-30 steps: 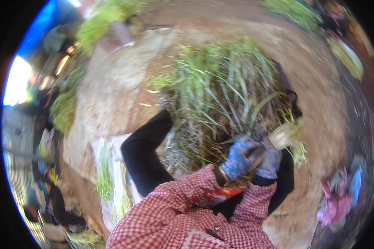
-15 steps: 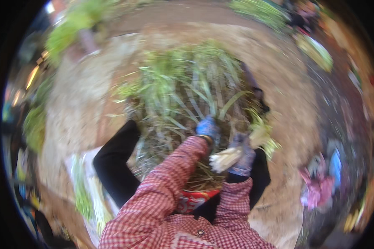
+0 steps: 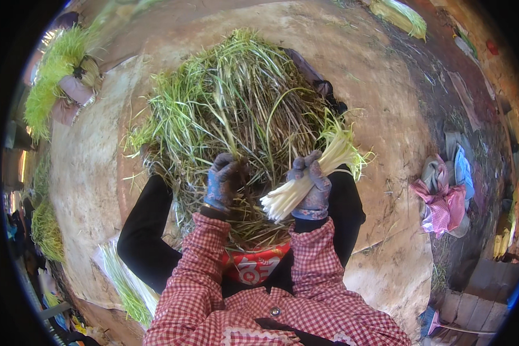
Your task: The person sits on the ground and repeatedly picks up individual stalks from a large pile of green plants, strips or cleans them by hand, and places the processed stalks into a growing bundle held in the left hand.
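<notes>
A large heap of long green leafy stalks (image 3: pixel 236 92), brown and dry lower down, lies between my knees. My left hand (image 3: pixel 225 180), in a patterned blue-grey glove, is closed at the near part of the heap; a pale green stalk (image 3: pixel 224 122) rises from its fingers. Brown dry strands hang beside that hand, and its fingertips are partly hidden. My right hand (image 3: pixel 314 190), gloved alike, grips a bundle of white-stemmed greens (image 3: pixel 291 196). Its white ends point toward me and left, and its yellow-green leaves point away to the right, above my right knee.
A red printed bag (image 3: pixel 256 265) sits below the heap at my lap. More white-stemmed greens (image 3: pixel 124 282) lie on a sheet at the left. Pink and blue cloths (image 3: pixel 447 193) lie on the right. Another leafy bundle (image 3: pixel 401 17) rests at the far right, on the ground.
My left hand has moved left from the middle of the heap, with a stalk now rising from it. The right hand keeps the bundle and has come slightly left. The view has shifted.
</notes>
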Tool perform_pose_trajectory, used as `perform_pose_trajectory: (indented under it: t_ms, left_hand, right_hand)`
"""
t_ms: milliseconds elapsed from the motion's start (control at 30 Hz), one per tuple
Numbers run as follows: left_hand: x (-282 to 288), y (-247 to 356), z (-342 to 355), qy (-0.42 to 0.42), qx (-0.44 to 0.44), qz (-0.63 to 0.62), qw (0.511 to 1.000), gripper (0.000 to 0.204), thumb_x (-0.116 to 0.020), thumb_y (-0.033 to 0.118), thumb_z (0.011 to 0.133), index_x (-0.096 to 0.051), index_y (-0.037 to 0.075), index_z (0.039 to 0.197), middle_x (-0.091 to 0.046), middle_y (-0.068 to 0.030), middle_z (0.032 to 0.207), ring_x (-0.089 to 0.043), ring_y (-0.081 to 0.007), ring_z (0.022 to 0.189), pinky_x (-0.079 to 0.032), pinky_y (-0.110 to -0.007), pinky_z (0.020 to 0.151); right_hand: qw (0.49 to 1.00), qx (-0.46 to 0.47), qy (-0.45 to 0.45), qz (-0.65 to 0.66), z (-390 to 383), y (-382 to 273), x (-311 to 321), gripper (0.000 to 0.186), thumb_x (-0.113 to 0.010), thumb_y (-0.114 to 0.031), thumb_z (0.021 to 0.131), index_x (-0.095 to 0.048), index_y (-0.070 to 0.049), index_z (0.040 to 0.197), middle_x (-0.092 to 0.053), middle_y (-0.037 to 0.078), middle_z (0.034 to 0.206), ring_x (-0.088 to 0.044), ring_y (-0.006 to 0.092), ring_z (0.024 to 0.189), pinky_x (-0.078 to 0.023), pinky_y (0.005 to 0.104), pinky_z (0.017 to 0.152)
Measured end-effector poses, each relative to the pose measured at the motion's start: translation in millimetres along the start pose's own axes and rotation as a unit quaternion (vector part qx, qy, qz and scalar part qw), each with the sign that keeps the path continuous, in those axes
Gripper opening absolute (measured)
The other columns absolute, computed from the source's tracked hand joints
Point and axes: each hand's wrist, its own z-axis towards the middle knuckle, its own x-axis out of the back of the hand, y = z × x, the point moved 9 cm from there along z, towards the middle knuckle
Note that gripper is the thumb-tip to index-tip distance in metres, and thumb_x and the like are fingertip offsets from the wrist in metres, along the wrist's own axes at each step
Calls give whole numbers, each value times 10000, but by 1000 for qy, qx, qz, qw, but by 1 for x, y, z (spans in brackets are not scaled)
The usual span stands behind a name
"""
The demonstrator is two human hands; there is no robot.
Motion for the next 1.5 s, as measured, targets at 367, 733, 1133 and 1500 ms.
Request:
perform_pose_trajectory:
  t_ms: [367,733,1133,1500]
  left_hand:
    - [-47,69,-60,-10,-149,75,986,454,-637,59,848,-503,51,1282,-635,-66,861,-581,-158,689,-468,-267,563]
    - [-97,45,-65,-17,-243,285,927,143,-620,-17,868,-629,24,1005,-610,-14,923,-578,-100,793,-481,-233,724]
    - [-99,9,-53,0,-91,360,928,114,-629,14,879,-643,42,989,-624,-2,853,-591,-89,826,-492,-230,714]
    - [44,56,-132,-163,97,679,709,207,-613,243,912,-688,62,978,-606,-22,681,-539,-117,624,-425,-262,566]
  right_hand:
    - [998,4,-33,-50,-1,3,-7,254,-661,-39,837,-572,-125,1059,-661,44,948,-617,208,917,-483,296,693]
    - [977,-12,69,-201,-3,4,4,254,-671,-26,808,-583,-26,1045,-672,138,951,-655,249,845,-541,341,735]
    - [853,-31,98,-513,-7,-7,7,178,-669,-112,853,-714,6,977,-715,87,916,-667,149,865,-520,265,798]
    - [934,-23,225,-277,-4,-22,40,171,-679,-74,831,-650,18,973,-680,122,875,-627,192,689,-528,310,622]
